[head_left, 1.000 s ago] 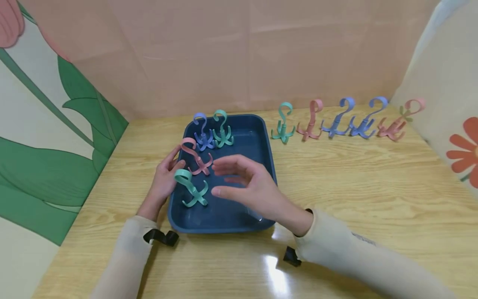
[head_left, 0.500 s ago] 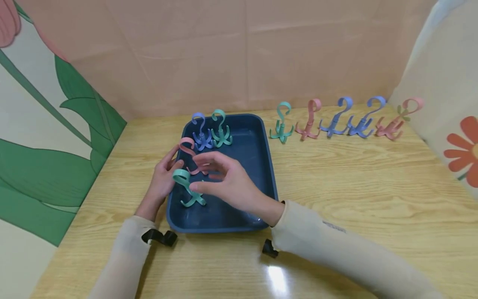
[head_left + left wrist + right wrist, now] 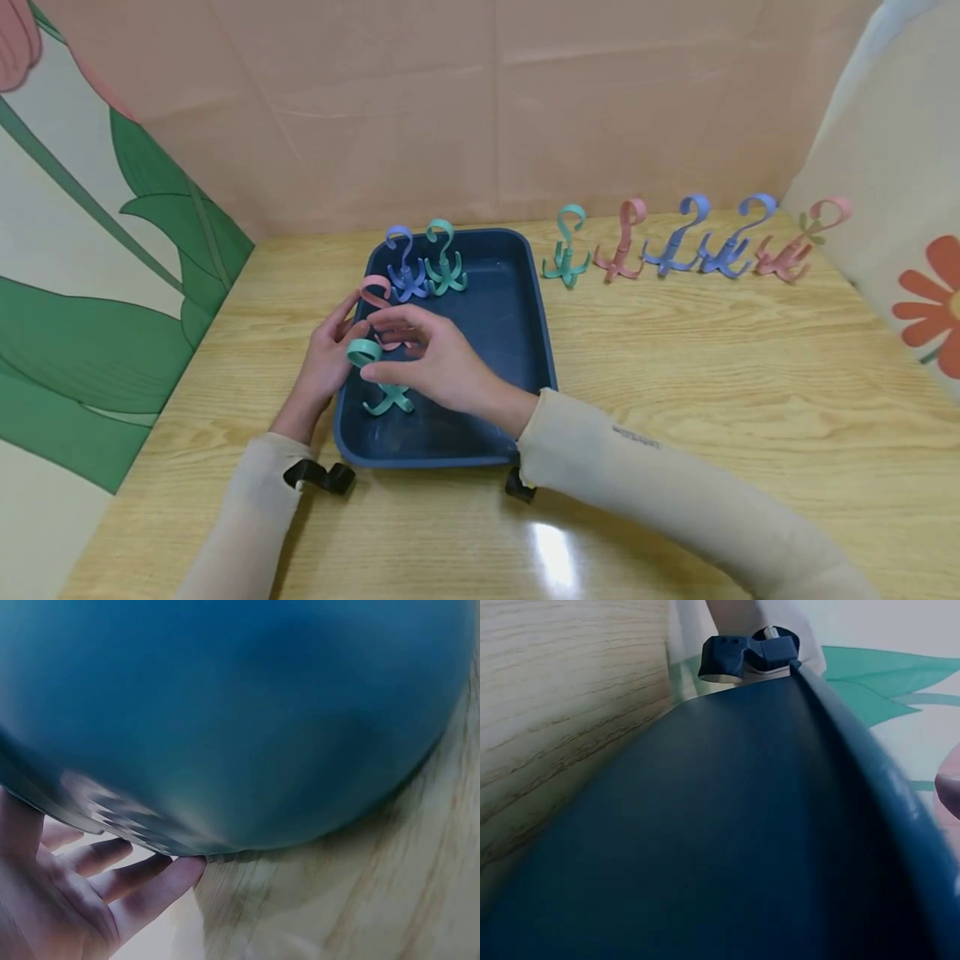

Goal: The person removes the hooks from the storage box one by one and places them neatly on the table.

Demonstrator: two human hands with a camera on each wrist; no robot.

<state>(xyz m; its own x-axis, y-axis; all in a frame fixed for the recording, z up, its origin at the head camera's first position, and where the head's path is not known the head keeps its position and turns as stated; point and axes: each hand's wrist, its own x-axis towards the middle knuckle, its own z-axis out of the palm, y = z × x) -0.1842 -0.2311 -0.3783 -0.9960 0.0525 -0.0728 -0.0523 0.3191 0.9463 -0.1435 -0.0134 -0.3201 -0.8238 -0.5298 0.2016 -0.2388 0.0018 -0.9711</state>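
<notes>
In the head view my left hand [image 3: 324, 360] grips the left rim of a dark blue plastic tray [image 3: 442, 461], thumb over the edge. The left wrist view shows its fingers [image 3: 154, 892] against the tray's outer wall. My right hand [image 3: 442, 358] hovers over the tray's left half, thumb and fingers parted. Its thumb tip is right at the stem of a green four-pronged swivel hook [image 3: 363, 352]. Its fingers partly cover a pink hook [image 3: 376, 287] just behind. A blue hook [image 3: 408, 279] and another green hook [image 3: 447, 271] stand in the tray's back left corner.
Right of the tray, several similar hooks stand in a row along the back: a green one [image 3: 567, 258], a pink one [image 3: 621, 254], two blue ones and another pink one [image 3: 783, 254]. The wooden table [image 3: 712, 358] meets a pink backdrop [image 3: 390, 117] and flower-printed side panels.
My right hand has moved left across the tray, to the front green hook and the pink hook, its fingers still parted. My left hand has stayed on the rim.
</notes>
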